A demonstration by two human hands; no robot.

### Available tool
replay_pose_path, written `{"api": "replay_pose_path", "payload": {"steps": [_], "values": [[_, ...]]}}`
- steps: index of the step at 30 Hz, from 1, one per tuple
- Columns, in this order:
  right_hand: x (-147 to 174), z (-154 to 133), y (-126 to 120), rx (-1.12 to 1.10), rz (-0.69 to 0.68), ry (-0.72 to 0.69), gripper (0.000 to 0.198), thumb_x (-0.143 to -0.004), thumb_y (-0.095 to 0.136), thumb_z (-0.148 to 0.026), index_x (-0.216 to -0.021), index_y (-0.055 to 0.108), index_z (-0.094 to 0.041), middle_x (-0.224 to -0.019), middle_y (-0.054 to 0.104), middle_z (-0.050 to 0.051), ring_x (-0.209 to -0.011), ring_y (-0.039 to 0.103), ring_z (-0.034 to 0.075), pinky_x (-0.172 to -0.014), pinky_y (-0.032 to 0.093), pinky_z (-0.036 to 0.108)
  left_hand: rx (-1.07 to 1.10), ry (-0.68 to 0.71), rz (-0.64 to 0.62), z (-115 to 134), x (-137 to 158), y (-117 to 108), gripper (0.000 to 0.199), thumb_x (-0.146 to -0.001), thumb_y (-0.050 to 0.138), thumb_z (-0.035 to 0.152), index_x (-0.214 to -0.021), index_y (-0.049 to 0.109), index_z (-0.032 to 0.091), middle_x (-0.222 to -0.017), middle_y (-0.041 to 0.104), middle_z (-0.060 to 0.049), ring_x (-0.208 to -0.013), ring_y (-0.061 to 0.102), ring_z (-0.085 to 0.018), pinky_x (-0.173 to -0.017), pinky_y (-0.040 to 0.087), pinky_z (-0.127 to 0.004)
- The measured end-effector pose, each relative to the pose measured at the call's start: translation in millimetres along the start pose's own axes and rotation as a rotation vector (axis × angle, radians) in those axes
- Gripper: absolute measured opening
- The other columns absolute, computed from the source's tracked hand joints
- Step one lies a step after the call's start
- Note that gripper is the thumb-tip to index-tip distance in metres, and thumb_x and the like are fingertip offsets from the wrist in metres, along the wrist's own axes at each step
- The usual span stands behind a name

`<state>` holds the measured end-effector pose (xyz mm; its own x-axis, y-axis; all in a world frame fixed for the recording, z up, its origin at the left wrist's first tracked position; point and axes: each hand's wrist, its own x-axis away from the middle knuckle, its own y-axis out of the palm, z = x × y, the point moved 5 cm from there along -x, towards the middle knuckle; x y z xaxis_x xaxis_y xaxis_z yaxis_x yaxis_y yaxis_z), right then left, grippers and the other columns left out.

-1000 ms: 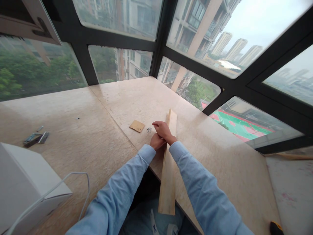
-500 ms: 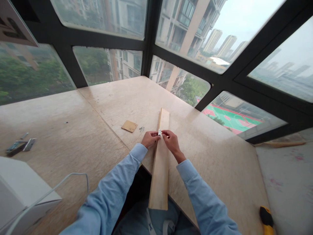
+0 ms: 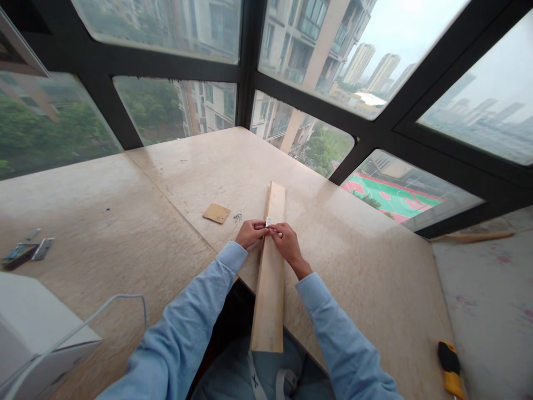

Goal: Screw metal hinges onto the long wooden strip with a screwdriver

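Observation:
A long pale wooden board (image 3: 270,300) runs away from my body, its near end sticking out past the table's edge. On the board's left edge sits a small silver metal hinge (image 3: 267,221). My left hand (image 3: 250,233) pinches the hinge from the left, its fingers closed at the edge. From the right, my right hand (image 3: 286,243) is closed with thumb and fingertips at the hinge's near side. Fingers partly cover the hinge, so any screw between them is hidden. Several small screws (image 3: 237,216) lie left of the board, beside a thin brown square plate (image 3: 216,213).
Metal hardware pieces (image 3: 29,251) lie at the far left, behind a white box (image 3: 37,316) with a white cable (image 3: 120,295). A yellow and black tool (image 3: 450,366) rests at the lower right. Windows border the table (image 3: 353,266).
The right hand's fingers have shifted slightly down to the hinge's near side, showing more of the hinge. The whole view has moved a little, while the board stays in place.

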<state>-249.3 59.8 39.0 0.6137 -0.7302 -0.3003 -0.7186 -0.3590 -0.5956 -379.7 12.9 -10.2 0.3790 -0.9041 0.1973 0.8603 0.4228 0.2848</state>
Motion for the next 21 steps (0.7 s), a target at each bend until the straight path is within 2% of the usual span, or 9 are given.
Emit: {"api": "replay_pose_path", "payload": {"steps": [5,9,12,15,21], "values": [[39,7,-15,-0.169,0.060,0.123,0.021,-0.084,0.057,-0.025,-0.099,0.070,-0.020,-0.100,0.068,0.007,-0.085,0.065,0.018,-0.070,0.053,0.030,-0.020,-0.079,0.039,0,4,0,0.054,-0.045,0.088,0.025,-0.093,0.069,0.010,-0.090,0.075,-0.012,-0.074,0.070,-0.022,-0.057,0.055,-0.028],[91,22,-50,-0.221,0.178,0.230,0.021,-0.084,0.058,-0.031,-0.097,0.070,-0.020,-0.100,0.070,0.008,-0.091,0.066,0.020,-0.075,0.054,0.033,-0.033,-0.089,0.064,5,5,0,0.049,-0.045,0.086,0.019,-0.091,0.068,0.011,-0.084,0.074,-0.010,-0.072,0.069,-0.021,-0.053,0.055,-0.026],[137,39,-92,-0.209,0.281,0.336,0.024,-0.083,0.061,-0.037,-0.096,0.071,-0.020,-0.101,0.071,0.009,-0.090,0.066,0.021,-0.078,0.055,0.036,-0.055,-0.099,0.073,8,6,0,0.048,-0.048,0.084,0.016,-0.092,0.067,0.011,-0.083,0.074,-0.009,-0.070,0.069,-0.019,-0.053,0.056,-0.025],[188,56,-144,-0.145,0.430,0.459,0.027,-0.081,0.063,-0.041,-0.095,0.071,-0.020,-0.100,0.072,0.009,-0.090,0.067,0.022,-0.081,0.054,0.039,-0.091,-0.097,0.053,12,6,-2,0.047,-0.051,0.083,0.014,-0.095,0.066,0.011,-0.087,0.074,-0.010,-0.072,0.070,-0.019,-0.056,0.058,-0.026],[293,75,-246,0.130,0.720,0.605,0.034,-0.078,0.060,-0.044,-0.099,0.069,-0.019,-0.105,0.070,0.013,-0.091,0.065,0.025,-0.080,0.053,0.042,-0.189,-0.093,0.031,14,4,-2,0.039,-0.061,0.080,0.015,-0.097,0.067,0.014,-0.092,0.074,-0.008,-0.078,0.071,-0.019,-0.060,0.060,-0.026]]}}
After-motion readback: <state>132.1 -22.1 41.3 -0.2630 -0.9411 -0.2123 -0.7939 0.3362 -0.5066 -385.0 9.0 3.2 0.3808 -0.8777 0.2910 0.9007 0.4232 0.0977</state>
